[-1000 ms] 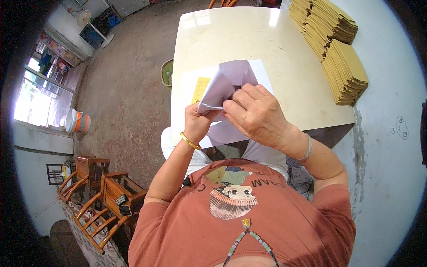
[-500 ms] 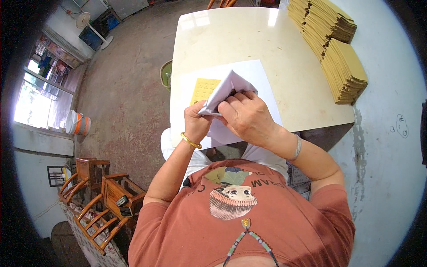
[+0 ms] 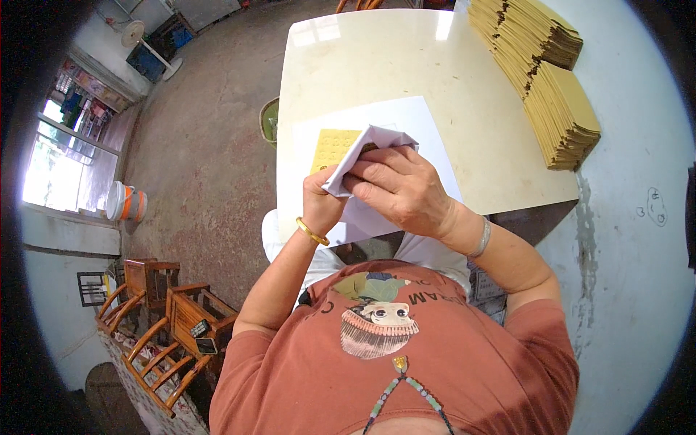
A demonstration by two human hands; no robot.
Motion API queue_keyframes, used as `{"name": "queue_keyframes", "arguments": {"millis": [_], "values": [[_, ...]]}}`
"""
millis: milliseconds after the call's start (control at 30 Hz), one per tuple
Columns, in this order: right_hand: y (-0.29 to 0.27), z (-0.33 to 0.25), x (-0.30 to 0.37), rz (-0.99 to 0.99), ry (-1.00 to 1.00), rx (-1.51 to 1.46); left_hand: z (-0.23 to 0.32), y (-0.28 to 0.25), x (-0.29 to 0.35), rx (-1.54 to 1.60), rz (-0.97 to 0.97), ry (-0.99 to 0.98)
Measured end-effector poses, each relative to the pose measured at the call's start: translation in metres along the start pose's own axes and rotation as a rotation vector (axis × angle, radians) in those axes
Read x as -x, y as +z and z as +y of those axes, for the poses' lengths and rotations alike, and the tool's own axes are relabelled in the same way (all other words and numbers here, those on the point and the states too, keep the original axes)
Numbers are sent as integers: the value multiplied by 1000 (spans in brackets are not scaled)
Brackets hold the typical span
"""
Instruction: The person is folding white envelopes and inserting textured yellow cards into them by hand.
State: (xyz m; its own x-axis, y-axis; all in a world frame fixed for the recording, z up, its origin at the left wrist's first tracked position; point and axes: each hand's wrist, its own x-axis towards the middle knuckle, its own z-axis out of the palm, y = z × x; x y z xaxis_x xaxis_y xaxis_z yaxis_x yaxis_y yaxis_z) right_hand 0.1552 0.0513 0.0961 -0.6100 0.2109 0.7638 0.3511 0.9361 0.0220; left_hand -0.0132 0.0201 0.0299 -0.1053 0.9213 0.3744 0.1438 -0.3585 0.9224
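A folded white paper (image 3: 353, 156), shaped like an open pouch, is held up over the near part of the table. My left hand (image 3: 322, 199) grips its lower left edge. The fingers of my right hand (image 3: 402, 185) are bent together over its near opening and hold it; their tips are partly hidden inside. Something dark brown shows in the opening, too small to tell. Beside the pouch, a yellow sheet (image 3: 337, 148) with rows of round raised marks is partly covered by it and by my left hand. Under all this a large white sheet (image 3: 428, 138) lies flat.
The cream table (image 3: 377, 58) carries tall stacks of folded yellow paper (image 3: 562, 116) at its right, against the wall. A green bin (image 3: 270, 119) stands by its left edge. Wooden chairs (image 3: 174, 326), a white-and-orange bucket (image 3: 127, 201) and a standing fan (image 3: 152, 51) are at left.
My right fingers have straightened from a curl and reach farther over the opening. The pouch has tilted, its top edge now lower. My left hand keeps its hold.
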Motion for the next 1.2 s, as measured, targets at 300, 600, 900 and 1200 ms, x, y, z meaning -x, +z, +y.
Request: {"name": "queue_keyframes", "arguments": {"millis": [300,600,900,1200], "values": [[-13,-1,1,-277,76,10,-5,-5,-2,-60,-80,26],[-31,5,-5,-237,-31,-60,7,-9,-8,-105,-52,68],[-36,14,-6,-198,-13,-333,2,-12,-8,-17,-146,-56],[-49,45,-12,-48,472,-637,13,-7,-10,153,-234,-286]]}}
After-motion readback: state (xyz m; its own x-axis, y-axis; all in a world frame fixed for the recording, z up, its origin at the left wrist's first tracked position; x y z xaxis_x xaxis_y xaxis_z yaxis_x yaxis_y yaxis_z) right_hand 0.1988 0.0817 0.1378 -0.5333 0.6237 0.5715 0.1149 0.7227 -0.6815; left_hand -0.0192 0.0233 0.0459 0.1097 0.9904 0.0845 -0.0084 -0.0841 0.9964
